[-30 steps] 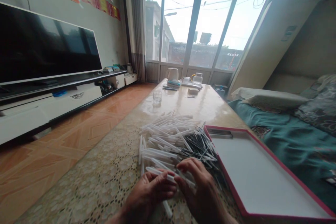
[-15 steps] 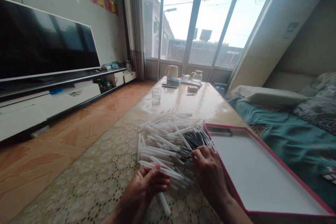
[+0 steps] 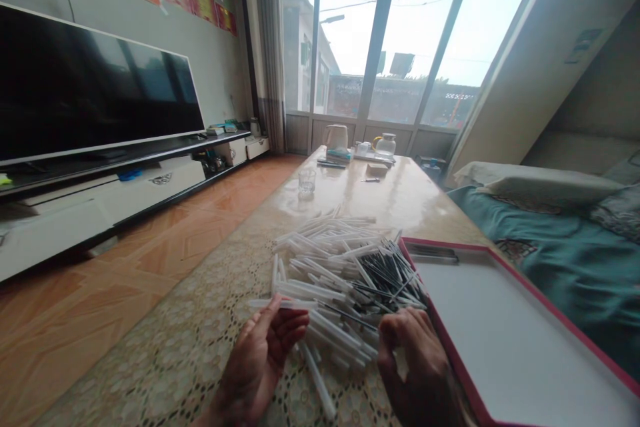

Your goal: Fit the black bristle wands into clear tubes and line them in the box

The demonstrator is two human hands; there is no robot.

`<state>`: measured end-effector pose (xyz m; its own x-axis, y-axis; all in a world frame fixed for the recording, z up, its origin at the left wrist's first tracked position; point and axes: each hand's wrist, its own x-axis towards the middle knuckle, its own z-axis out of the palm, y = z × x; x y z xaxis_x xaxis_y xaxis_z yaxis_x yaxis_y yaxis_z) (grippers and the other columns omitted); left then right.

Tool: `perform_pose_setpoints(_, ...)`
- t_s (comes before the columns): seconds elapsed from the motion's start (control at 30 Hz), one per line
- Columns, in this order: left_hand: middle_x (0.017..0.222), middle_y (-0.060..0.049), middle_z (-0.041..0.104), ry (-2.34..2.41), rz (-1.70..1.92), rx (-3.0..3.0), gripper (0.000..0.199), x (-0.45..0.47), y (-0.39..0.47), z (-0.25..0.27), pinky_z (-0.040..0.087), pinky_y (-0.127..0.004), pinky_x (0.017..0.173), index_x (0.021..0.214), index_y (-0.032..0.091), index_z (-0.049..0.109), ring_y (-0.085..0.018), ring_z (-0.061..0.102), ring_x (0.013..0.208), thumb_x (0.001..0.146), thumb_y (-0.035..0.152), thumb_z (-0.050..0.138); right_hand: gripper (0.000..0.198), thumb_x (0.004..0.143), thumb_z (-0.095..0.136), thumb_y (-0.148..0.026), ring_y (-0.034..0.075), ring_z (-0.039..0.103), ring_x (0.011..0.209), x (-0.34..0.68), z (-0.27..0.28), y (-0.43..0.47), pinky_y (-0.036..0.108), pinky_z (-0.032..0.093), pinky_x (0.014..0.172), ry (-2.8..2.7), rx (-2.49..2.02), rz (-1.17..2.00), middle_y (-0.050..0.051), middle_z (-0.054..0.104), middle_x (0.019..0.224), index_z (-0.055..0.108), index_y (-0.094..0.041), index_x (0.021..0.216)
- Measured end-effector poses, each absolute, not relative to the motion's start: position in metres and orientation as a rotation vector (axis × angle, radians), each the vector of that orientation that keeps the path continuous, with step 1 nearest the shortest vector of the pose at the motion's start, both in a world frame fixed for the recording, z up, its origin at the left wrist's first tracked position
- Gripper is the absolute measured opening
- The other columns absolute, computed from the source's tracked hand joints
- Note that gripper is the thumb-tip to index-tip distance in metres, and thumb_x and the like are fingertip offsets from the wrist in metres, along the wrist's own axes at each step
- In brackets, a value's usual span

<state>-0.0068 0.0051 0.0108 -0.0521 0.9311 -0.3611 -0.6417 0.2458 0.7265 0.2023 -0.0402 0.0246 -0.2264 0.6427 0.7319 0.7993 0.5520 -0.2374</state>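
My left hand [image 3: 257, 353] pinches a translucent white pen barrel [image 3: 295, 305] between thumb and fingers, the barrel lying roughly level. Just right of it, my right hand [image 3: 420, 360] is closed at the fingertips on a thin dark pen refill [image 3: 349, 317], whose far end points left toward the barrel. Beneath and beyond both hands spreads a pile of white pen barrels [image 3: 320, 287]. Dark refills [image 3: 387, 270] lie heaped on the pile's right side. One loose barrel [image 3: 317, 380] rests on the patterned tabletop between my hands.
A shallow white box [image 3: 505, 307] with a pink rim sits at the right, several dark pens [image 3: 435, 253] in its far left corner. Farther along the table [image 3: 215, 293] stand a drinking glass [image 3: 307, 183], a kettle [image 3: 337, 138] and a glass jug [image 3: 386, 145].
My right hand has drawn back toward me from the refill heap, bringing a refill out. My left hand has shifted slightly left with the barrel, now held more level. The view has turned slightly left.
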Motion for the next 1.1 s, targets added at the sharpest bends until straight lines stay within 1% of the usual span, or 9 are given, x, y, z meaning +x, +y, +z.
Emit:
perform_pose_setpoints(0.27, 0.063, -0.012, 0.075, 0.975, 1.355, 0.331, 0.024, -0.008, 0.007, 0.016, 0.059, -0.023, 0.052, 0.072, 0.010, 0.065, -0.017, 0.072, 0.055, 0.090, 0.009, 0.048, 0.016, 0.080, 0.043, -0.002, 0.016, 0.039, 0.063, 0.200, 0.028, -0.040, 0.029, 0.033, 0.059, -1.934, -1.122, -0.255, 0.000, 0.042, 0.066, 0.043, -0.018, 0.077)
perform_pose_setpoints(0.6, 0.063, -0.012, 0.075, 0.984, 1.354, 0.343, 0.025, -0.010, 0.007, 0.019, 0.058, -0.023, 0.052, 0.070, 0.009, 0.065, -0.016, 0.071, 0.055, 0.089, 0.009, 0.049, 0.017, 0.082, 0.042, -0.003, 0.016, 0.038, 0.063, 0.202, 0.024, -0.039, 0.028, 0.034, 0.059, -1.908, -1.147, -0.222, 0.000, 0.042, 0.066, 0.042, -0.019, 0.076)
perform_pose_setpoints(0.77, 0.061, -0.011, 0.074, 0.990, 1.355, 0.387, 0.025, -0.010, 0.007, 0.021, 0.057, -0.022, 0.050, 0.070, 0.010, 0.065, -0.016, 0.070, 0.052, 0.089, 0.009, 0.049, 0.017, 0.081, 0.043, -0.003, 0.016, 0.040, 0.062, 0.201, 0.026, -0.040, 0.028, 0.034, 0.059, -1.895, -1.146, -0.242, 0.000, 0.042, 0.066, 0.043, -0.019, 0.076)
perform_pose_setpoints(0.83, 0.059, -0.009, 0.074, 0.986, 1.349, 0.418, 0.021, -0.010, 0.006, 0.021, 0.057, -0.022, 0.049, 0.070, 0.010, 0.066, -0.016, 0.070, 0.052, 0.087, 0.010, 0.053, 0.017, 0.081, 0.042, -0.003, 0.016, 0.040, 0.062, 0.201, 0.028, -0.039, 0.028, 0.035, 0.058, -1.898, -1.144, -0.259, 0.000, 0.043, 0.065, 0.043, -0.019, 0.075)
perform_pose_setpoints(0.97, 0.061, -0.008, 0.074, 0.939, 1.290, 0.513, 0.011, -0.009, 0.002, 0.018, 0.056, -0.023, 0.051, 0.070, 0.011, 0.068, -0.017, 0.069, 0.054, 0.079, 0.017, 0.066, 0.017, 0.081, 0.043, -0.004, 0.016, 0.042, 0.061, 0.201, 0.028, -0.039, 0.029, 0.036, 0.058, -1.903, -1.149, -0.251, -0.001, 0.044, 0.064, 0.042, -0.020, 0.074)
perform_pose_setpoints(1.03, 0.065, -0.007, 0.075, 0.896, 1.241, 0.543, 0.009, -0.007, -0.001, 0.015, 0.056, -0.023, 0.053, 0.073, 0.012, 0.070, -0.017, 0.069, 0.056, 0.075, 0.021, 0.071, 0.016, 0.082, 0.045, -0.004, 0.016, 0.045, 0.062, 0.200, 0.024, -0.039, 0.029, 0.038, 0.059, -1.908, -1.138, -0.200, -0.001, 0.047, 0.065, 0.045, -0.020, 0.077)
perform_pose_setpoints(1.1, 0.067, -0.007, 0.075, 0.832, 1.160, 0.565, 0.012, -0.002, -0.004, 0.011, 0.054, -0.022, 0.052, 0.077, 0.012, 0.072, -0.016, 0.068, 0.056, 0.073, 0.022, 0.074, 0.017, 0.083, 0.047, -0.003, 0.016, 0.049, 0.065, 0.198, 0.018, -0.039, 0.029, 0.040, 0.062, -1.906, -1.106, -0.125, 0.000, 0.052, 0.068, 0.049, -0.020, 0.084)
